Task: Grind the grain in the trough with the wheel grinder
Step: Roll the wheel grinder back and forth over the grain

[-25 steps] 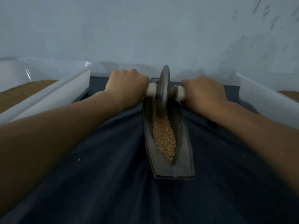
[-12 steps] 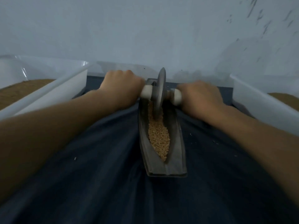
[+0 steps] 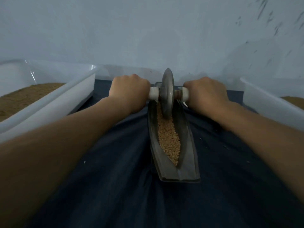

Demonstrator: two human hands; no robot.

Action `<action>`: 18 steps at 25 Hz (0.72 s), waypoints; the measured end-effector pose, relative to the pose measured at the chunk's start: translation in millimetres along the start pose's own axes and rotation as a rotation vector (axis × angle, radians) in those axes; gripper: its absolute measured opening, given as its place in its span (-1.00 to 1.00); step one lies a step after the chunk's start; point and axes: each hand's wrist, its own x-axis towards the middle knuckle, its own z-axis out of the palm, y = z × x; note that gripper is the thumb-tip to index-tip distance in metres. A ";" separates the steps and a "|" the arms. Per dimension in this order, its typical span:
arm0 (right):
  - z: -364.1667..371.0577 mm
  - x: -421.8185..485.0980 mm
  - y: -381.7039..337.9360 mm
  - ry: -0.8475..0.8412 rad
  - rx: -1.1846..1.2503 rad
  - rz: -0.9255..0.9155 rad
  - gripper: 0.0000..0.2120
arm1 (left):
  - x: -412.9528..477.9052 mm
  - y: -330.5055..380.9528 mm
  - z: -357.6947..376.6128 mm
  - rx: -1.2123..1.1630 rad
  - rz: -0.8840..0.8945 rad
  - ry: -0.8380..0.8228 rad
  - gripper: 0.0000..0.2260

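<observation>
**Wheel squared itself up, that's about it**

Not much to report between shots. A second ago the wheel grinder [image 3: 167, 96] leaned with its top tipped to the right. Now it stands pretty much straight up in the trough [image 3: 186, 142]. Its handle bar [image 3: 153, 93] has levelled too. Half a second back the end in the right hand [image 3: 205, 94] sat lower than the end in the left hand [image 3: 130, 94]; now both are even. The right hand has nudged a touch farther away, the left a touch nearer. The view swung left and came back.
</observation>
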 end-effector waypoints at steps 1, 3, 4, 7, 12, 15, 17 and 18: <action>-1.8 -14.7 5.7 0.047 -0.037 -0.082 -0.86 | -13.8 -5.8 1.2 -0.010 0.051 0.032 -0.93; 0.2 -56.0 13.9 0.217 -0.126 -0.189 -0.78 | -51.0 -13.9 5.7 -0.024 0.180 0.187 -0.86; 2.5 -71.4 16.1 0.301 -0.107 -0.193 -0.80 | -63.2 -16.7 4.3 -0.038 0.209 0.249 -0.81; 8.8 -53.3 11.9 0.300 -0.117 -0.152 -0.93 | -49.1 -15.6 12.2 -0.037 0.149 0.235 -0.90; 4.7 0.7 -5.0 0.007 0.003 0.059 -0.87 | 14.1 0.7 -5.1 -0.018 0.014 -0.042 -0.83; 2.5 -46.5 9.3 0.170 -0.102 -0.132 -0.90 | -30.2 -12.4 1.1 -0.039 0.173 0.059 -0.96; 4.1 -69.4 11.1 0.296 -0.136 -0.153 -0.80 | -58.4 -20.0 6.8 -0.038 0.210 0.158 -0.82; 3.8 -65.1 10.7 0.301 -0.140 -0.135 -0.80 | -56.8 -20.4 7.9 -0.022 0.200 0.181 -0.80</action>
